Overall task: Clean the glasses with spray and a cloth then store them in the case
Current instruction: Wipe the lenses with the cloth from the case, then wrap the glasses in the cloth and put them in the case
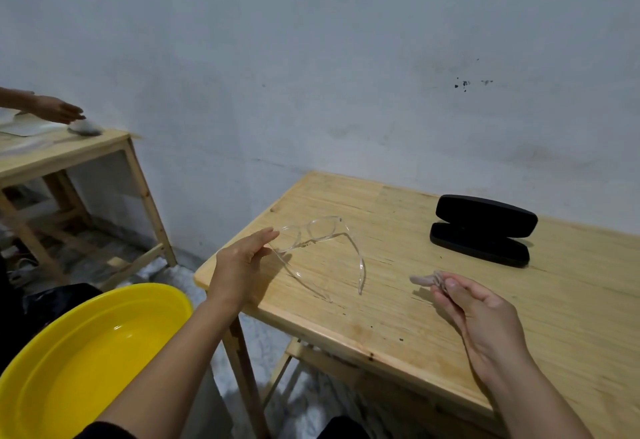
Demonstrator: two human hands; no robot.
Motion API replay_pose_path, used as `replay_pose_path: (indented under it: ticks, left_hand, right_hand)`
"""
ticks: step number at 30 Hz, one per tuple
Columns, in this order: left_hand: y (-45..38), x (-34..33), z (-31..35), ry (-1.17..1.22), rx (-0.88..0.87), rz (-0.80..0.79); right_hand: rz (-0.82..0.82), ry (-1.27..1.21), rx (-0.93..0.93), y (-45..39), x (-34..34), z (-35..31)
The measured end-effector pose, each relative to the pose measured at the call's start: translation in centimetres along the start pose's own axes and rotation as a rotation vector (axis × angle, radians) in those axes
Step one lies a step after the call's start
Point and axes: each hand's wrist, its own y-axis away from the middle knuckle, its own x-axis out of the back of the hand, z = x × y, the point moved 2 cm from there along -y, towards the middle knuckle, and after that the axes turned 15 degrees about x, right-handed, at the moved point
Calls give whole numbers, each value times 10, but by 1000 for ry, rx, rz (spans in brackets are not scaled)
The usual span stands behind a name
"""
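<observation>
Clear-framed glasses hang just above the wooden table, temples unfolded and pointing toward me. My left hand pinches the frame at its left corner between thumb and fingers. My right hand hovers over the table to the right, holding a small crumpled pale cloth at its fingertips. A black glasses case lies open at the back right of the table. No spray bottle is in view.
A yellow basin holding water sits low at the left, beside the table's corner. Another wooden table stands at the far left, where another person's hand rests near a whitish object. A grey wall is behind.
</observation>
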Motion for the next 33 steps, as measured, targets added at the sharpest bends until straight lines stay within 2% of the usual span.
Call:
replay_pose_path:
  ticks: [5, 7, 10, 15, 21, 23, 33]
  left_hand:
    - [12, 6, 30, 33, -114, 137]
    - [24, 1, 55, 119, -143, 130]
    - [47, -20, 99, 335, -146, -53]
    - [79, -67, 158, 509, 62, -493]
    - [88, -102, 190, 590, 197, -715]
    - [87, -104, 195, 610, 198, -743]
    - [65, -94, 209, 623, 152, -672]
  right_hand:
    - [-20, -16, 9, -1, 1, -6]
    - [-30, -22, 25, -2, 3, -10]
    - [-32, -1, 57, -2, 8, -16]
    - [-30, -17, 81, -1, 20, -28]
    - [-87, 163, 130, -4, 37, -39]
    - [-97, 170, 156, -5, 42, -43]
    - [-96, 244, 239, -13, 56, -53]
